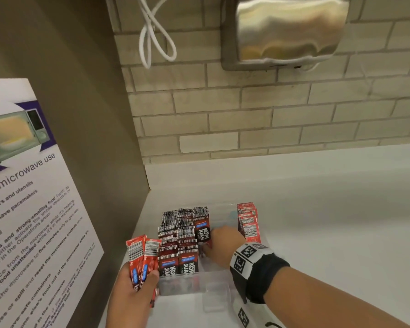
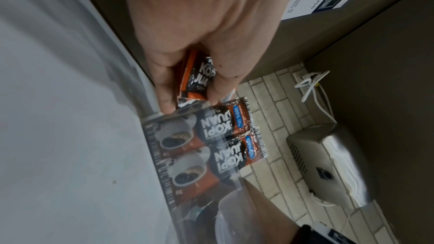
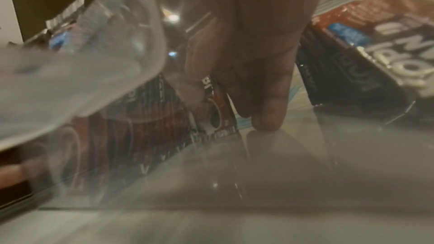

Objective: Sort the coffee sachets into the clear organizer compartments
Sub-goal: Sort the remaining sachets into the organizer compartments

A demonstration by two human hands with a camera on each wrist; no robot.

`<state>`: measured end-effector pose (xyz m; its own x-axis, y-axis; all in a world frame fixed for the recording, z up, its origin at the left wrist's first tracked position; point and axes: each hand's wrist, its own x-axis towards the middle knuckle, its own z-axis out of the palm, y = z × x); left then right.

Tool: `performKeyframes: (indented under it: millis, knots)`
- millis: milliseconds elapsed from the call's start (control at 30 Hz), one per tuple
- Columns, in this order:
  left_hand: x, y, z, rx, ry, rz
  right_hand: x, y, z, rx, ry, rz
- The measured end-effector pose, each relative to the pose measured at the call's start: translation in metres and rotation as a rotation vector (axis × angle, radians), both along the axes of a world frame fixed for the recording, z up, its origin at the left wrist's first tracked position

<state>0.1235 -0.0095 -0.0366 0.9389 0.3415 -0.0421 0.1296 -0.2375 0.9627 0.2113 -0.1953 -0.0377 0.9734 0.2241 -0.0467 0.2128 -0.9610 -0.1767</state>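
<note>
The left hand [image 1: 133,287] is gripping red foil coffee sachets [image 1: 142,256]; the right hand [image 1: 223,245], pinching a dark sachet [image 1: 202,232] inside the clear plastic organizer [image 1: 218,297], risks toppling upright rows.

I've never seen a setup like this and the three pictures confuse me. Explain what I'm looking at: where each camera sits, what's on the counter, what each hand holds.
There is no machine here: a person works with two bare hands, wearing one camera on the head and one on each wrist.

The head view looks down on a white counter below a brick-tiled wall. On it stands a clear plastic organizer with rows of dark Kopi Juan coffee sachets packed upright, and a row of red sachets in its far right compartment.

The left hand grips a bundle of red sachets beside the organizer; the left wrist view shows its fingers curled round them.

The right hand reaches into the organizer at a dark sachet; its grip is blurred.
</note>
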Motion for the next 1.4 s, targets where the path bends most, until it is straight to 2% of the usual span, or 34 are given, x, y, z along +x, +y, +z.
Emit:
performKeyframes:
  millis: [600, 800, 1267, 1400]
  knots:
    - [0.002, 0.000, -0.002, -0.030, 0.017, 0.013, 0.004, -0.001, -0.007, 0.049, 0.041, 0.011]
    - [0.002, 0.000, -0.003, -0.053, 0.012, 0.006, 0.005, -0.002, -0.003, 0.082, 0.087, -0.054]
    - [0.000, 0.000, -0.003, -0.094, -0.001, 0.003, 0.001, 0.002, 0.003, 0.089, 0.142, 0.032]
    - [0.000, 0.005, -0.001, -0.175, 0.018, 0.033, -0.006, 0.001, 0.012, 0.081, 0.129, 0.033]
